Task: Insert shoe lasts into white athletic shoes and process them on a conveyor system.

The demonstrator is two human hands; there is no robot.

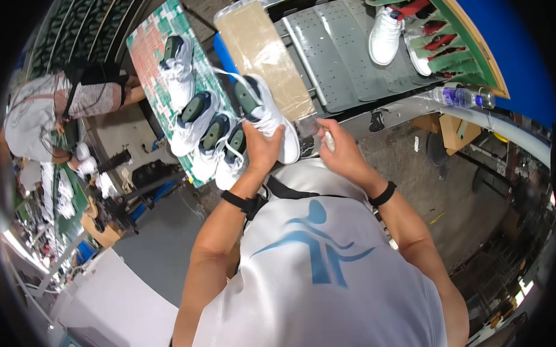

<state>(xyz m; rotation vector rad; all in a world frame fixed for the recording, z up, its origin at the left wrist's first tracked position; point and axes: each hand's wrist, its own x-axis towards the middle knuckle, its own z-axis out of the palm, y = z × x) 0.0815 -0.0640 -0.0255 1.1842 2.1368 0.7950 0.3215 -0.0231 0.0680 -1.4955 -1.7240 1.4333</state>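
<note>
My left hand (263, 146) is closed around the side of a white sneaker (270, 115), near its ankle opening. The sneaker has a dark green insert inside and its toe points toward me; a loose white lace trails from it. In my right hand (344, 153), just right of the shoe, is a small flat-ended tool (308, 126) with a whitish handle; whether it is a brush or a scraper I cannot tell. It stays apart from the shoe. Several more white sneakers (193, 124) with dark green inserts stand left of my left hand on a patterned board (148, 52).
A film-wrapped tan board (258, 42) lies ahead. Beyond it runs a grey perforated conveyor (328, 43) carrying white sneakers (384, 36) toward a green strip curtain (463, 51). A plastic bottle (462, 97) lies on the rail at right. Another person (37, 114) works at far left.
</note>
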